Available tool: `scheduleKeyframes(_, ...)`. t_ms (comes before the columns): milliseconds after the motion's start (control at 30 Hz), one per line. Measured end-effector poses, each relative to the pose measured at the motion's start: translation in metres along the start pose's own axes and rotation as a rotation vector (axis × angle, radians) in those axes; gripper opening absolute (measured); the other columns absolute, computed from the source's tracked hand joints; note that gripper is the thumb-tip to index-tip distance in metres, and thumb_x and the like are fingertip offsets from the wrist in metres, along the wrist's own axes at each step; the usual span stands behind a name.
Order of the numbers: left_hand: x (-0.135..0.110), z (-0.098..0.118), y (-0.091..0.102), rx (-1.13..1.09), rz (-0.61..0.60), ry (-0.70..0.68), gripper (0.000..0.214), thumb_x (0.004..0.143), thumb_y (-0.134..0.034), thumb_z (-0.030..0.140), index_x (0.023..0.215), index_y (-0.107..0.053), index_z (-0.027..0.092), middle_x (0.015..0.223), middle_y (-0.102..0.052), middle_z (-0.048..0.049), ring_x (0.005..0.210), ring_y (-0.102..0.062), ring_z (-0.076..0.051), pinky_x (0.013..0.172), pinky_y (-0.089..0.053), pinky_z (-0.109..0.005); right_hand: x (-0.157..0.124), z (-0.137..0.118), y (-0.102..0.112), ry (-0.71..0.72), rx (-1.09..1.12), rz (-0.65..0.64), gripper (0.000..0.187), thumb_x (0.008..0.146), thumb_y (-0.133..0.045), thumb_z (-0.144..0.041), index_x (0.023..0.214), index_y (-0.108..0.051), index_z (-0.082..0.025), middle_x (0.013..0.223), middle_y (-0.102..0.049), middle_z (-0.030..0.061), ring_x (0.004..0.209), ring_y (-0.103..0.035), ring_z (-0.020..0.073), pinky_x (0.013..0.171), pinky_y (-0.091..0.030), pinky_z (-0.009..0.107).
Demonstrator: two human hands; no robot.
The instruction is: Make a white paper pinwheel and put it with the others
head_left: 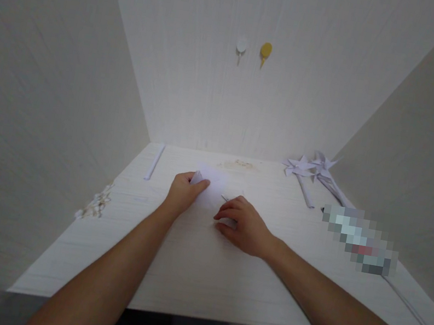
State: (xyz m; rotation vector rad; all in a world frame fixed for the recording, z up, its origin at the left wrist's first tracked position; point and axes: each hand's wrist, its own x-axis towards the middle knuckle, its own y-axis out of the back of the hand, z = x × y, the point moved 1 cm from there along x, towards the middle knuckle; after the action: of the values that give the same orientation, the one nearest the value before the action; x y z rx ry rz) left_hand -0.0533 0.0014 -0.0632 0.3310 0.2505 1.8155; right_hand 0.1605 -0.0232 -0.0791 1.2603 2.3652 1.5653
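A white sheet of paper (215,185) lies partly folded on the white desk (197,281). My left hand (182,194) is closed on the paper's left corner, fingers curled over the fold. Just to the right, my right hand (243,225) rests on the desk with curled fingers pressing the paper's near edge; a thin pin-like tip (224,198) shows beside its fingertips.
Two white paper pinwheels on sticks (313,173) lie at the back right. A rolled white paper stick (154,162) lies at the back left. Small pale scraps (95,204) sit near the left wall. A blurred object with a white cable (416,315) lies at right. Two hooks (253,50) hang on the back wall.
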Motion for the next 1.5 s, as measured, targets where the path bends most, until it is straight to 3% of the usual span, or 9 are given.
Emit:
scheduleKeyframes(267,0.000,0.001,0.001,-0.015,0.017,-0.017,0.031,0.067,-0.073,0.045,0.056,-0.057,0.020,0.057,-0.048,0.0030,0.058,-0.043,-0.014,0.051,-0.034,-0.025,0.006,-0.004,-0.009,-0.026,-0.086,-0.050,0.006,0.093,-0.076,-0.018,0.095,-0.081,-0.021,0.107,-0.078,0.0088,0.104,-0.064,0.0289,0.091,-0.049,0.044)
scheduleKeyframes(600,0.000,0.000,0.000,-0.046,0.013,-0.013,0.032,0.066,-0.071,0.049,0.057,-0.058,0.020,0.058,-0.049,0.0029,0.057,-0.043,-0.013,0.052,-0.034,-0.026,0.005,0.006,-0.005,-0.220,0.131,0.180,0.007,0.092,-0.067,-0.018,0.090,-0.073,-0.021,0.086,-0.070,0.0053,0.080,-0.063,0.0201,0.075,-0.049,0.033)
scheduleKeyframes(833,-0.001,0.001,0.001,-0.083,0.001,-0.008,0.034,0.065,-0.071,0.049,0.056,-0.057,0.020,0.057,-0.049,0.0031,0.057,-0.043,-0.014,0.053,-0.034,-0.026,0.002,0.014,-0.003,-0.364,0.199,0.357,0.008,0.078,-0.069,-0.024,0.073,-0.063,-0.023,0.072,-0.069,0.0010,0.069,-0.061,0.0185,0.068,-0.048,0.032)
scheduleKeyframes(933,-0.011,0.006,-0.001,-0.113,0.024,0.013,0.031,0.066,-0.069,0.046,0.055,-0.054,0.021,0.057,-0.047,0.0035,0.058,-0.043,-0.014,0.054,-0.033,-0.026,0.002,0.014,0.000,-0.440,0.256,0.463,0.007,0.076,-0.067,-0.030,0.074,-0.064,-0.023,0.071,-0.070,0.0012,0.068,-0.063,0.0189,0.066,-0.049,0.032)
scheduleKeyframes(1033,-0.034,0.014,0.005,-0.150,0.035,0.043,0.028,0.065,-0.068,0.043,0.054,-0.055,0.021,0.056,-0.047,0.0032,0.058,-0.044,-0.014,0.054,-0.033,-0.026,0.005,0.008,0.014,-0.477,0.353,0.543,0.022,0.076,-0.066,-0.038,0.089,-0.072,-0.022,0.069,-0.071,0.0014,0.066,-0.065,0.0193,0.065,-0.051,0.032)
scheduleKeyframes(1133,-0.073,0.025,0.023,-0.185,0.039,0.044,0.034,0.066,-0.071,0.047,0.055,-0.055,0.020,0.056,-0.048,0.0029,0.057,-0.044,-0.014,0.053,-0.035,-0.026,0.005,-0.011,0.037,-0.486,0.459,0.617,0.032,0.080,-0.062,-0.044,0.094,-0.076,-0.019,0.075,-0.076,0.0060,0.068,-0.069,0.0207,0.069,-0.055,0.036)
scheduleKeyframes(1233,-0.124,0.039,0.047,-0.200,0.059,0.024,0.040,0.071,-0.072,0.055,0.057,-0.055,0.021,0.057,-0.048,0.0028,0.057,-0.043,-0.014,0.052,-0.035,-0.026,-0.004,-0.054,0.049,-0.462,0.553,0.654,0.029,0.085,-0.068,-0.043,0.098,-0.080,-0.020,0.089,-0.081,0.0091,0.081,-0.074,0.0222,0.078,-0.059,0.039)
scheduleKeyframes(1400,-0.194,0.063,0.069,-0.270,0.152,-0.015,0.035,0.080,-0.072,0.051,0.064,-0.061,0.022,0.060,-0.055,0.0017,0.058,-0.047,-0.015,0.052,-0.037,-0.026,-0.014,-0.151,0.032,-0.376,0.809,0.500,0.034,0.073,-0.089,-0.043,0.099,-0.082,-0.023,0.094,-0.080,0.0073,0.080,-0.072,0.0215,0.068,-0.059,0.033)
scheduleKeyframes(1500,-0.219,0.070,0.070,-0.331,0.167,0.002,0.030,0.082,-0.074,0.049,0.071,-0.068,0.022,0.065,-0.064,0.0006,0.061,-0.055,-0.017,0.054,-0.042,-0.028,-0.009,-0.185,0.026,-0.351,0.903,0.394,0.028,0.079,-0.084,-0.048,0.083,-0.078,-0.021,0.077,-0.075,0.0038,0.066,-0.064,0.0165,0.056,-0.051,0.028)
